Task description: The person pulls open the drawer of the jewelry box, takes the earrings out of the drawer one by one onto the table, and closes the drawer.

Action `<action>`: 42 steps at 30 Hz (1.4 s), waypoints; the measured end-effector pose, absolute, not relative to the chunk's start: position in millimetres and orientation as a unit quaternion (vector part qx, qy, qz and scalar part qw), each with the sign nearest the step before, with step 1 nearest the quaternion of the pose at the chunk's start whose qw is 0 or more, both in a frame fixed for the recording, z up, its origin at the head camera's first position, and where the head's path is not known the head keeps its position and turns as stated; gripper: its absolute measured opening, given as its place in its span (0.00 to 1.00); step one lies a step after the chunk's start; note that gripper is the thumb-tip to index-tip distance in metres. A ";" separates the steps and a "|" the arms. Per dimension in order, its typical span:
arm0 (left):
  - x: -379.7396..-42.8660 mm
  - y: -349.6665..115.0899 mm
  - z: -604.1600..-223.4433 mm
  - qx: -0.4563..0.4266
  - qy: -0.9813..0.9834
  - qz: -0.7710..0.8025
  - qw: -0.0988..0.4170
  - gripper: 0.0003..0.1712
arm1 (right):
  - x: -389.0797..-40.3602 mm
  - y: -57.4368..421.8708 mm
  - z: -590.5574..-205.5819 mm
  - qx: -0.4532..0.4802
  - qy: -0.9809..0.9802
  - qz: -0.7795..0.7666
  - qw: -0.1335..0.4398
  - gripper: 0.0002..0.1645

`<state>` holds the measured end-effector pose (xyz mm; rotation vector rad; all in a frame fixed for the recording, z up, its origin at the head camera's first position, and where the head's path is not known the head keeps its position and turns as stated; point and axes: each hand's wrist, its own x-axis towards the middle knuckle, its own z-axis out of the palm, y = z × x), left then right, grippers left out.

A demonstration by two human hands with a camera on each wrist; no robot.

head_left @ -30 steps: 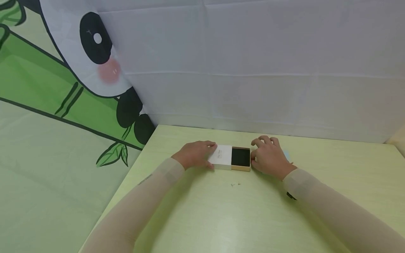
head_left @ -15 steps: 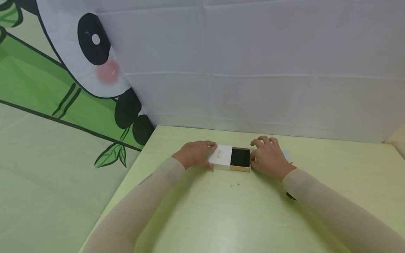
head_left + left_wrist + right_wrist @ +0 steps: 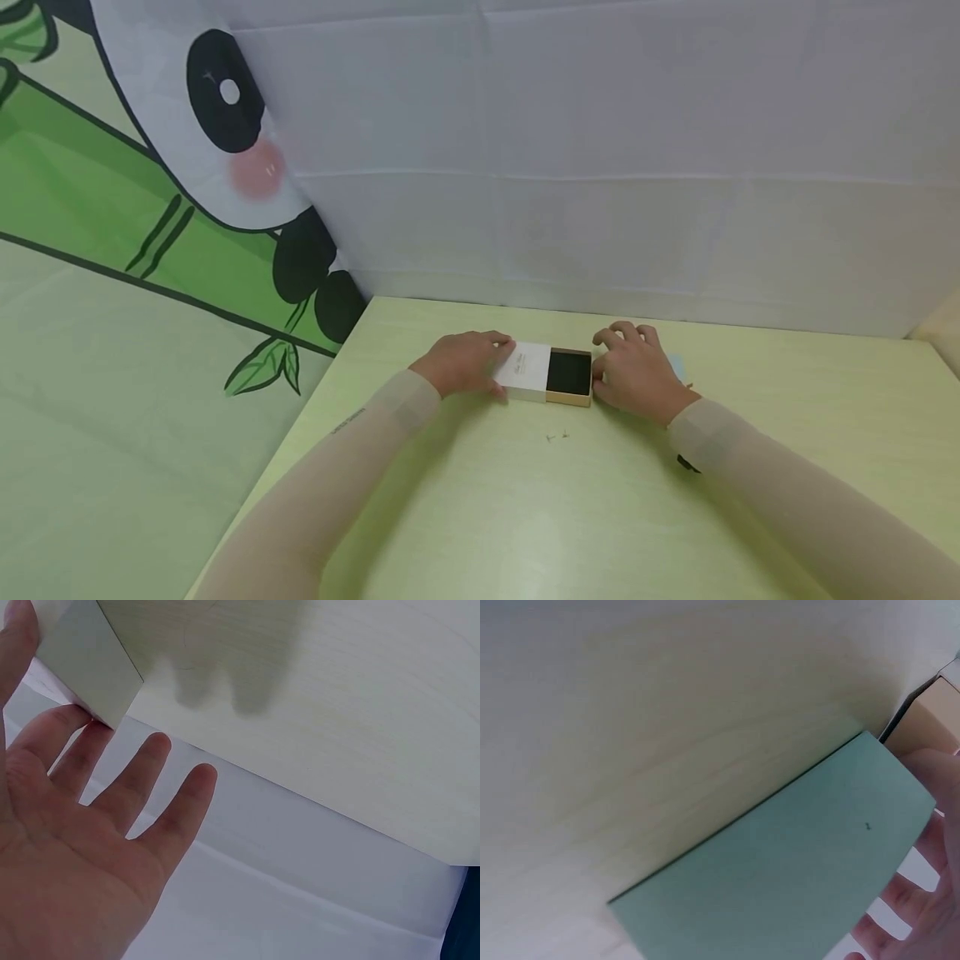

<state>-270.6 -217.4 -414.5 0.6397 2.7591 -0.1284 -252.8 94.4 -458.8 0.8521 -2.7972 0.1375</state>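
A white slide-open box sits near the table's back. Its sleeve [image 3: 527, 367] bears small print, and its tan inner tray [image 3: 570, 398] sticks out to the right, showing a black inside [image 3: 570, 372]. My left hand [image 3: 461, 367] grips the sleeve's left end between thumb and fingers; in the left wrist view two fingers [image 3: 161, 791] stretch free. At the tray's right end, my right hand [image 3: 637, 375] has bent fingers, with thumb and forefinger right at the end face. Whether they pinch it I cannot tell. A pale blue-green card [image 3: 780, 855] lies under this hand, partly hidden.
Two tiny dark marks or bits [image 3: 557, 437] show on the pale wooden table [image 3: 480, 517] in front of the box. A white cloth [image 3: 600, 167] hangs behind the table's back edge. A printed cartoon cloth [image 3: 150, 333] covers the left side.
Almost nothing moves; both hands keep their places at the box, and the view shifts by only a few pixels. The tray sticks out about as far as before.
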 end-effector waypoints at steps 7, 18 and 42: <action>-270.5 -218.5 -417.0 0.221 0.963 -0.041 0.151 0.62 | -250.6 90.4 -457.6 0.293 -0.948 0.046 0.114 0.10; -264.8 -216.1 -409.9 0.218 0.963 -0.043 0.152 0.61 | -249.7 88.5 -459.5 0.293 -0.947 0.045 0.121 0.11; -261.8 -217.3 -410.9 0.225 0.962 -0.060 0.145 0.62 | -243.7 81.5 -457.1 0.292 -0.947 0.052 0.124 0.16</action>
